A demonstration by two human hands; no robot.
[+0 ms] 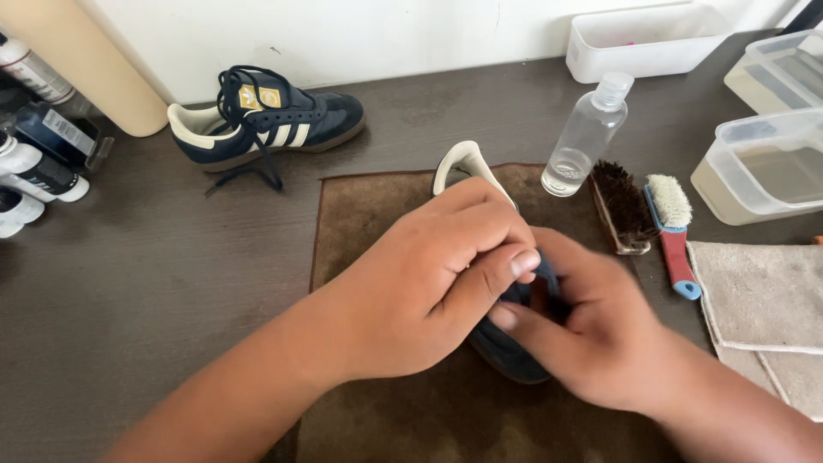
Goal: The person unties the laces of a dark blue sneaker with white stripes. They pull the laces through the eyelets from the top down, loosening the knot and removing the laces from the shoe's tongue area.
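Hands meet over one navy sneaker (506, 347) lying on a brown cloth (377, 223) at the middle of the dark table (137, 283). I see my left hand (429, 274) draped over the top of the shoe, fingers curled together and pressing down on it, thumb stretched right so its nail faces the camera. My right hand (591, 326) comes in from the near right and grips the shoe's side; its fingers are folded around the upper, though the left hand hides their tips, so I cannot tell exactly how they close. The shoe points roughly toward me, its cream heel collar (467, 163) sticking out on the far side of my left hand and its dark toe showing on the near side, between the two hands.

Second navy sneaker (270, 120), laced, with pale stripes, sits on the far left of the table, well apart from the cloth. A clear plastic bottle (587, 137) stands at the far right edge of the cloth. Just right of it lie a dark-bristled brush (624, 206) and a pale-bristled brush with a red and blue handle (673, 231), side by side. Further right are clear tubs (763, 167) holding liquid and a folded beige towel (759, 296). A white tray (643, 39) stands against the far wall. Several bottles (34, 167) cluster at the left edge.
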